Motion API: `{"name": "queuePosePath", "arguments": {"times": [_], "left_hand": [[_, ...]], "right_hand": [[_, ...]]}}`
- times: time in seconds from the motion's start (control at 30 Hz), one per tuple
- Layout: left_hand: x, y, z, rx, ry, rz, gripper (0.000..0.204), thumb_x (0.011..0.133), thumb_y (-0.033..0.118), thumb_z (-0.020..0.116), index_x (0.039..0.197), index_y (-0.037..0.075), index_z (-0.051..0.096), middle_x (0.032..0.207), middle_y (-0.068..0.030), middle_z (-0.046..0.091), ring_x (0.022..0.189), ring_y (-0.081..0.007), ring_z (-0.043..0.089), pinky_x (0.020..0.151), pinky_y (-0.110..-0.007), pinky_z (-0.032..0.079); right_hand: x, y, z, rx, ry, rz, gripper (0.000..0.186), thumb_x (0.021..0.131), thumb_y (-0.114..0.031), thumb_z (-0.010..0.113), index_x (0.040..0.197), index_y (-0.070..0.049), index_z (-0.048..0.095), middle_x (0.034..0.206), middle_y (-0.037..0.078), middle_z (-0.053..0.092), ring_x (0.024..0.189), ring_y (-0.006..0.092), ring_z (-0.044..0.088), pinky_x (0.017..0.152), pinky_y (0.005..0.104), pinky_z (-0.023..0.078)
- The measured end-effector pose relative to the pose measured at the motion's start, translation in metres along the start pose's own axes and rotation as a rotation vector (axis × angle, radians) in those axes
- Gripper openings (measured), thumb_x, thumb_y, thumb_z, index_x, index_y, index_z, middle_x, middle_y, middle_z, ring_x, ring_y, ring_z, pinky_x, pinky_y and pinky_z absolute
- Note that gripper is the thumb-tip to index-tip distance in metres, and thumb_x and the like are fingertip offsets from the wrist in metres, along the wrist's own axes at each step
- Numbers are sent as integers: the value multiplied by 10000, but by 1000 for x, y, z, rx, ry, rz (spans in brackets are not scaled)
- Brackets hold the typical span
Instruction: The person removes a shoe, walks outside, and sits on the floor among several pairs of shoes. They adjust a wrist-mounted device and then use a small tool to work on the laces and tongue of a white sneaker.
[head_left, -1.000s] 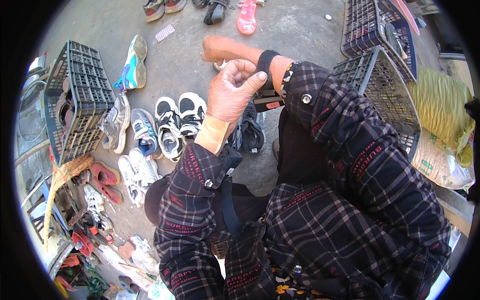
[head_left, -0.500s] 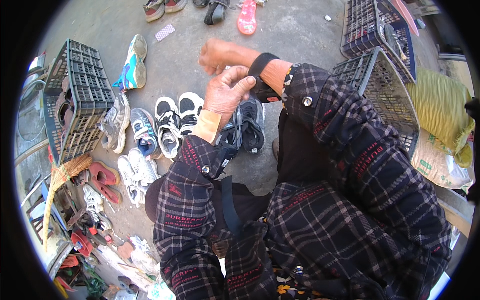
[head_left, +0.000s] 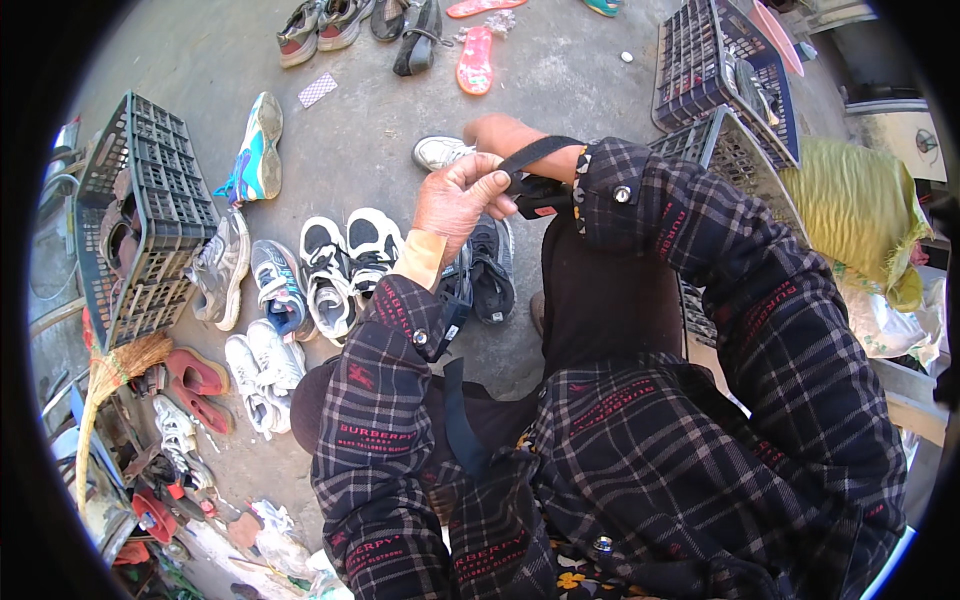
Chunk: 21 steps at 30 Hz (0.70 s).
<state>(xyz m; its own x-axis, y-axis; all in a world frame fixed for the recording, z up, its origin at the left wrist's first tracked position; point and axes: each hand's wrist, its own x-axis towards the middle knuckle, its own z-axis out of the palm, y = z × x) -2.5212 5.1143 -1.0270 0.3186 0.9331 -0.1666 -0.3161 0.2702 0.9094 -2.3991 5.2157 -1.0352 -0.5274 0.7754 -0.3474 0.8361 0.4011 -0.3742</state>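
My left hand (head_left: 455,205) pinches a black strap (head_left: 535,150) that loops round my right forearm near the wrist. A small black device with an orange label (head_left: 540,198) hangs at the strap, under that wrist. My right hand (head_left: 490,132) is stretched out just beyond the left one, palm side and fingers largely hidden. A tan patch (head_left: 422,258) covers my left wrist, and both sleeves (head_left: 760,300) are dark plaid. A white sneaker (head_left: 438,152) lies on the ground beside my right hand, and dark sneakers (head_left: 492,275) stand below my hands.
Pairs of shoes (head_left: 330,270) line the concrete ground to the left, by a plastic crate (head_left: 145,210) and a straw broom (head_left: 125,365). More crates (head_left: 700,60) and a yellow sack (head_left: 840,215) stand at the right. Shoes (head_left: 330,25) and pink insoles (head_left: 475,60) lie farther out.
Both hands have shifted slightly right and down, and the strap's loop is lifted off the right forearm. The view has shifted a little, and the white sneaker beyond my hands now shows.
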Motion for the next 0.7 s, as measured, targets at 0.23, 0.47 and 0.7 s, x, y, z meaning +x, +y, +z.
{"name": "queuePosePath", "arguments": {"times": [0.23,0.47,0.7], "left_hand": [[-8,-4,-5,9,0,11,160,839,159,597,935,31,591,751,-12,591,630,-87,576,600,-207,471],[-8,-8,-7,-37,14,24,183,838,161,600,959,24,595,736,-16,591,614,-88,563,604,-209,457],[-8,-7,-2,-89,-131,-8,203,836,158,601,974,10,590,713,-24,588,624,-94,552,629,-225,455]], "right_hand": [[-27,10,4,503,-16,-136,286,764,-132,559,966,68,594,992,163,605,890,226,605,775,298,470],[-59,-23,-18,232,60,-179,245,751,-154,580,934,8,589,822,189,620,809,309,614,673,352,475],[-100,-35,-43,329,-202,-240,240,803,-130,528,1034,-65,527,907,111,582,834,235,561,735,349,441]]}}
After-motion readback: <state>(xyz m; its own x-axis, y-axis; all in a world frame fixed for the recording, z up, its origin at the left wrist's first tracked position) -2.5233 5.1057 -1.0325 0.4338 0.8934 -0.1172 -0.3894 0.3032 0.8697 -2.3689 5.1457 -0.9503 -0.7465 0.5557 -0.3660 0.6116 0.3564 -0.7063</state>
